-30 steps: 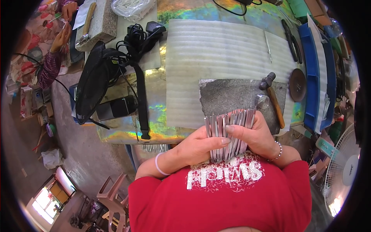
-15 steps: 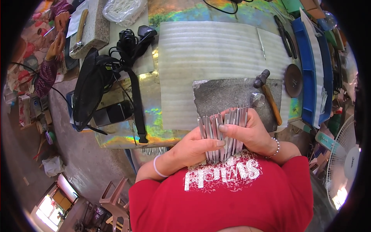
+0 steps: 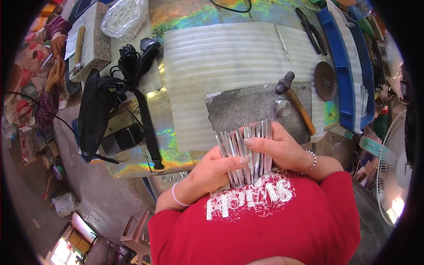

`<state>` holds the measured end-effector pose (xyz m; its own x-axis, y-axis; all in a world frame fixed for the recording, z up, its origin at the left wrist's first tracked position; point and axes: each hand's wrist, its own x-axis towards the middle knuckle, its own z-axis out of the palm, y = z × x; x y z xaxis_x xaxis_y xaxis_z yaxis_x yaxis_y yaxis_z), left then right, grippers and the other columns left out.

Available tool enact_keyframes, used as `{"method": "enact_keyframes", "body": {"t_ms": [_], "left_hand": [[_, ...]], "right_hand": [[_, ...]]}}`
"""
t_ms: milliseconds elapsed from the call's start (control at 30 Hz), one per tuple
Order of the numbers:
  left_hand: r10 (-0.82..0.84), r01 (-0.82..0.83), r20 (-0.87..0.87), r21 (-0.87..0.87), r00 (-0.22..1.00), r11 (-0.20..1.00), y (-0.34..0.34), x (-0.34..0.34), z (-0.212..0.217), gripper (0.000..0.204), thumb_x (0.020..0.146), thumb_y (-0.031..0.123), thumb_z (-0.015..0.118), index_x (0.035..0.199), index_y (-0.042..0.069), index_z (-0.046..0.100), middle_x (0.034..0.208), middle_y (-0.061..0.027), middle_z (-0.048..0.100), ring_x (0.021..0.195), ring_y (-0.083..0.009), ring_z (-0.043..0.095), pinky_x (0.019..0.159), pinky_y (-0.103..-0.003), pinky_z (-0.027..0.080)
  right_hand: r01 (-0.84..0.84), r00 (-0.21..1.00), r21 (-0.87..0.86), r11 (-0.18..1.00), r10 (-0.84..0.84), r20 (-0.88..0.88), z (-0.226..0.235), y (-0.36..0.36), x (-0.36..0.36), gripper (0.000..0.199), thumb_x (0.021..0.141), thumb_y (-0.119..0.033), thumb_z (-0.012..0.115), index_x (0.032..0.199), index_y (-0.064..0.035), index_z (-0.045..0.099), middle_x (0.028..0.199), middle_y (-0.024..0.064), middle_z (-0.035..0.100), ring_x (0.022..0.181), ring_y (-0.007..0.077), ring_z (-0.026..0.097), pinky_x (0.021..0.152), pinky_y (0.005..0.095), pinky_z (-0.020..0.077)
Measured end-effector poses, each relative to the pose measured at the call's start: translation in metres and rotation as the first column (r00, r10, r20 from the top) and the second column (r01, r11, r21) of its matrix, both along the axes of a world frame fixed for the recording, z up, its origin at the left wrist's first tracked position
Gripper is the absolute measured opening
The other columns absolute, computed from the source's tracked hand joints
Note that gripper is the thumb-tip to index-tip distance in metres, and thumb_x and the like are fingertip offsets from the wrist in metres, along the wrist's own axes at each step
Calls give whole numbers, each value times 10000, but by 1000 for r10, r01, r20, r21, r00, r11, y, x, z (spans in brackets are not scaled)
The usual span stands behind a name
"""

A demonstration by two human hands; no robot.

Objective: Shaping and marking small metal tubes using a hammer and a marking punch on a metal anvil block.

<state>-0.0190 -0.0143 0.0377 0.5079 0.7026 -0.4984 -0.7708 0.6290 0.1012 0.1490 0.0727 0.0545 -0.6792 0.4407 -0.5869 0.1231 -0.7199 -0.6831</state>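
Left hand (image 3: 212, 170): I see it closed around a fanned bundle of metal strips (image 3: 245, 148).
Right hand (image 3: 276, 148): I see it gripping the same bundle.
Hammer (image 3: 295, 99): lies on the grey slab (image 3: 247, 106).

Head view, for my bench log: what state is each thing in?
Fan of flat silver metal strips: upright, spread, gripped by both hands.
Left hand: closed on strips.
Right hand: closed on strips.
Wooden-handled hammer: lying flat on the grey slab.
Black strapped bag: lying on bench.
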Motion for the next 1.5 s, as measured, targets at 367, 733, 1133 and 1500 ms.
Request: {"method": "enact_keyframes", "body": {"t_ms": [367, 733, 1133, 1500], "left_hand": [[-50, 56, -76, 80, 996, 995, -9, 5, 6, 511, 868, 67, 552, 1331, -12, 350, 1194, -151, 533, 1092, -254, 558, 932, -408, 458], [-11, 25, -111, 131, 994, 991, -29, 15, 18, 404, 890, 61, 554, 1265, -20, 427, 1133, -114, 576, 1033, -204, 571, 899, -356, 452], [44, -35, -82, 102, 996, 994, -57, 21, 16, 547, 880, 15, 533, 1373, 4, 296, 1199, -126, 538, 1083, -229, 556, 941, -376, 444], [135, -122, -71, 172, 988, 978, -105, 23, 7, 440, 898, 26, 513, 1318, -1, 385, 1144, -108, 568, 1037, -205, 574, 910, -355, 456]], "right_hand": [[24, 999, -75, 997, -27, -45, 2, -11, 10, 277, 930, -205, 541, 1131, -19, 581, 975, 18, 626, 872, 62, 557, 754, 240, 466], [-16, 987, -118, 993, -3, -158, -1, -32, 28, 423, 948, -268, 524, 1295, -30, 482, 1167, 51, 577, 1035, 104, 541, 885, 263, 439], [-16, 989, -209, 978, -16, -150, 0, -51, 31, 421, 936, -252, 549, 1283, -22, 484, 1127, 56, 592, 1015, 116, 564, 865, 273, 461], [-145, 983, -35, 989, 140, -115, 2, -79, 18, 353, 932, -258, 549, 1180, -7, 545, 1042, 32, 608, 926, 79, 558, 798, 250, 463]]}}
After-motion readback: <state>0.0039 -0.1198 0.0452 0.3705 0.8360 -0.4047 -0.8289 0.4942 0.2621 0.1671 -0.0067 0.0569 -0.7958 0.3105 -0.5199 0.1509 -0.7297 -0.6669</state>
